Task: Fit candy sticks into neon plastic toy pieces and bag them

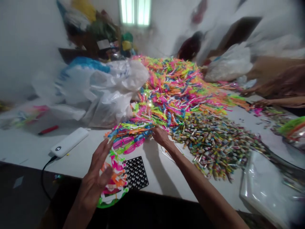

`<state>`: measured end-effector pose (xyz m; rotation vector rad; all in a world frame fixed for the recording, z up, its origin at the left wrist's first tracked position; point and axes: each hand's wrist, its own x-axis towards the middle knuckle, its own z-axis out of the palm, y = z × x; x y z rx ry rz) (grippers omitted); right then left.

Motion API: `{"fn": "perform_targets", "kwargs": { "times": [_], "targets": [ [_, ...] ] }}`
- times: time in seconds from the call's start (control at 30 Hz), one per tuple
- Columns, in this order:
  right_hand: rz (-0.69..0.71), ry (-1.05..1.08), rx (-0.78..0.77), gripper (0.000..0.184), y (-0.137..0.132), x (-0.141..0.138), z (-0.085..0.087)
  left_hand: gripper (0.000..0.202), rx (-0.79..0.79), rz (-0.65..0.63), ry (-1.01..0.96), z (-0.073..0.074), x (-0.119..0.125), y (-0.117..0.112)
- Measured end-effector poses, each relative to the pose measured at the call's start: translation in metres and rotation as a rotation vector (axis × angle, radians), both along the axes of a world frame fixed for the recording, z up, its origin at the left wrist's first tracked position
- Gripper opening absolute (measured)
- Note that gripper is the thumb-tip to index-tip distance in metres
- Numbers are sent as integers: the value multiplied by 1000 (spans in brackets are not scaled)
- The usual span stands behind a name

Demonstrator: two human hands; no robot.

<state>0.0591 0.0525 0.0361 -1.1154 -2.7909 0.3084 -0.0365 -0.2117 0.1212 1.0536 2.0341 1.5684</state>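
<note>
Stack of coloured plastic pieces (115, 179): in the left grip, low in the frame, hanging past the near edge of the worktop (28, 149), with its green bottom piece over the dark strip below.
Left grip (97, 173): fingers spread and upright, thumb pinching the stack against the palm.
Right grip (160, 135): stretched forward, fingertips sunk in a fan of coloured pieces (130, 138) at the near foot of the heap; pinching or loose, cannot tell.
Open room: bare white surface between the two forearms and on toward the clear plastic bag (262, 187); another bare patch left of the power bank (69, 141).
Edges: black perforated tray (137, 173) just beside the stack, close to the near edge; black cable (46, 168) running from the power bank over that edge.
Crowded ground: bright strip heap (176, 86) across the middle, a spread of small rolled items (214, 143) touching its right side, a white bag (102, 92) against its left side.
Hard to make out: red pen-like thing (48, 129), blurred; another person's arm (278, 86) at the right, smeared and cut off by the frame; far clutter beneath the window (135, 12) blurred.
</note>
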Motion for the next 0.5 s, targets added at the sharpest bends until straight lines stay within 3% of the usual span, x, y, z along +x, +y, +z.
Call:
{"fn": "perform_targets", "kwargs": {
  "times": [0.2, 0.4, 0.5],
  "targets": [
    [126, -138, 182, 45, -2, -11, -7, 45, -78, -73, 7, 0, 14, 2],
    [223, -108, 277, 33, -52, -3, -12, 51, 24, -41, -100, -12, 10, 6],
    [289, -57, 234, 29, -77, 6, -19, 51, 49, -45, -128, -11, 10, 5]
  ]
}}
